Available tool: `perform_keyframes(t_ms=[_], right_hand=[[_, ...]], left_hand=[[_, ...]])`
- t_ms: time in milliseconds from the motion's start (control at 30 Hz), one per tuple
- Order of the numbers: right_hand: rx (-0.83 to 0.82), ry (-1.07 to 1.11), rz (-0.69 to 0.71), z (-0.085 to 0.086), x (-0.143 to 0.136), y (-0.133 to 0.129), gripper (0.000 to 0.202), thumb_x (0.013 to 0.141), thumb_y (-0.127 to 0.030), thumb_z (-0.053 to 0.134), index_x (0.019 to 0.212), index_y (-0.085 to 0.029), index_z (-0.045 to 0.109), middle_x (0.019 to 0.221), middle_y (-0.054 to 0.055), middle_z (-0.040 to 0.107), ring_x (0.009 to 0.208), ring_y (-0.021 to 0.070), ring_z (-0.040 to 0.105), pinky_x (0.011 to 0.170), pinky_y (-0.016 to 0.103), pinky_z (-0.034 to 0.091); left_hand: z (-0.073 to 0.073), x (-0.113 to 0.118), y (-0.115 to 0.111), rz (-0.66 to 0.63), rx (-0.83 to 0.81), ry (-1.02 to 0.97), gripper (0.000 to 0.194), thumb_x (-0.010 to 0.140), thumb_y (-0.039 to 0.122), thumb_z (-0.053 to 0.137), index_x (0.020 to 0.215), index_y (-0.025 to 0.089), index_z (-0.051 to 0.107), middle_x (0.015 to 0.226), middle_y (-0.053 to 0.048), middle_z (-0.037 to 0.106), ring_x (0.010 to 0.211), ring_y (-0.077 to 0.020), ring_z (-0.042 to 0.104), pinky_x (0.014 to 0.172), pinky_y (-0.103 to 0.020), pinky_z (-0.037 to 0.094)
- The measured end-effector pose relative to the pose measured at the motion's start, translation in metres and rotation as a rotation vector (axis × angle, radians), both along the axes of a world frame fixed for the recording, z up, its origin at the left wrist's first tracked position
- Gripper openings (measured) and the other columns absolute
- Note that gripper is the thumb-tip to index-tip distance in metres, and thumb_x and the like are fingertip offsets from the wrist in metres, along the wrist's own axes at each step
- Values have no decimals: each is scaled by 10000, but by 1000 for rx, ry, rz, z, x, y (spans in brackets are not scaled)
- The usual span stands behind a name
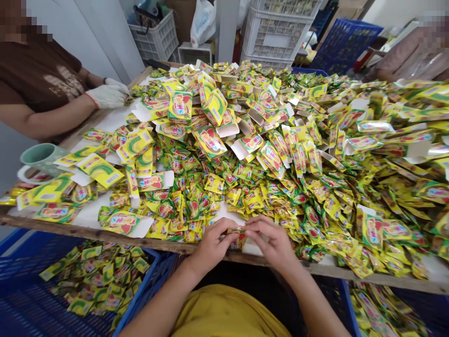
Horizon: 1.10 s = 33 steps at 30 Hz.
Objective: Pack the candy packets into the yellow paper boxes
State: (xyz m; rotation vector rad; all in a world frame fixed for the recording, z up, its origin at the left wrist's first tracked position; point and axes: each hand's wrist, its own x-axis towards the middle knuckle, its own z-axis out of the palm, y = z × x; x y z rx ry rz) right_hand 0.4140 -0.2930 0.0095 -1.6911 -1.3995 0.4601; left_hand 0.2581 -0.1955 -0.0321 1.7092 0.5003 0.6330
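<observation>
At the table's front edge, my left hand (216,241) pinches the left side of a small yellow, red and green candy box (239,239). My right hand (270,238) has its thumb and fingers closed at the box's right end, beside a pale flap. The box lies level between both hands. Just beyond them is a heap of small green and yellow candy packets (196,187). Higher on the heap lie many printed boxes (210,140), several with open white flaps.
Blue crates with finished boxes stand below at left (140,276) and right (347,309). A green mug (42,157) sits at the table's left end. A person's gloved hands (108,95) work at far left; another person's sleeve (400,56) is at back right. White crates (275,35) stand behind.
</observation>
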Motion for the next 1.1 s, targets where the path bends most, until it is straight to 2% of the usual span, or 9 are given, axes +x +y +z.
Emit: perform_keyframes(t_ms=[133, 267, 333, 433, 533, 633, 800, 967, 1100], right_hand=[[6, -121, -60, 5, 24, 36, 115, 865, -154, 586, 854, -202, 690, 829, 47, 670, 797, 184, 627, 727, 312, 493], [46, -152, 54, 2, -2, 86, 136, 856, -133, 579, 872, -204, 695, 860, 58, 665, 817, 192, 621, 753, 335, 507], [56, -207, 203, 1, -28, 107, 222, 808, -157, 656, 1021, -215, 683, 1063, 93, 650, 985, 235, 586, 846, 394, 500], [20, -365, 428, -4, -54, 123, 482, 703, -148, 756, 1164, -225, 637, 1289, 117, 557, 1221, 318, 428, 971, 507, 433], [9, -387, 473, -20, -48, 113, 364, 752, -49, 646, 1068, -226, 688, 1197, 98, 614, 1216, 294, 431, 977, 492, 445], [44, -340, 423, -39, -22, 78, 452, 793, 24, 494, 1108, -237, 685, 1238, 92, 605, 1243, 267, 432, 979, 474, 462], [17, -239, 199, -42, 9, 10, 295, 878, -138, 532, 1066, -271, 716, 1224, 93, 631, 1134, 261, 555, 940, 477, 484], [-134, 245, -359, -26, 9, -13, 241, 800, -407, 671, 885, -183, 703, 725, 48, 675, 570, 167, 597, 536, 317, 544], [-213, 670, -330, -21, 0, -5, 336, 692, -465, 747, 802, -157, 670, 632, 18, 629, 529, 140, 552, 426, 249, 506]], left_hand=[[22, -17, 2, 119, -192, 17, 227, 853, 270, 626, 1071, 211, 644, 1020, -50, 685, 899, -174, 633, 813, -254, 479], [41, -94, 22, -30, -291, 255, 204, 825, 330, 641, 985, 210, 684, 989, -43, 701, 892, -190, 642, 797, -250, 485], [33, -151, 33, -68, -296, 512, 222, 803, 349, 643, 966, 207, 694, 972, -49, 710, 900, -220, 653, 802, -278, 492], [6, -230, 44, 259, -222, 922, 343, 701, 366, 678, 987, 178, 686, 849, -70, 718, 829, -287, 669, 766, -360, 506], [-6, -263, 45, 452, -204, 964, 445, 669, 397, 662, 1043, 156, 666, 863, -93, 723, 872, -313, 672, 788, -382, 511], [13, -233, 41, 272, -260, 753, 341, 772, 428, 589, 987, 179, 681, 930, -79, 729, 902, -259, 671, 807, -330, 512], [50, -123, 41, -69, -100, 526, 169, 841, 296, 591, 901, 210, 724, 906, -28, 738, 858, -186, 664, 798, -259, 484], [30, -47, 45, -72, 170, 350, 183, 857, 189, 570, 885, 205, 750, 869, -48, 749, 819, -184, 676, 777, -275, 501], [14, -21, 49, -133, 332, 224, 311, 882, 128, 512, 1116, 223, 693, 1164, -81, 696, 1103, -221, 615, 979, -374, 458]])
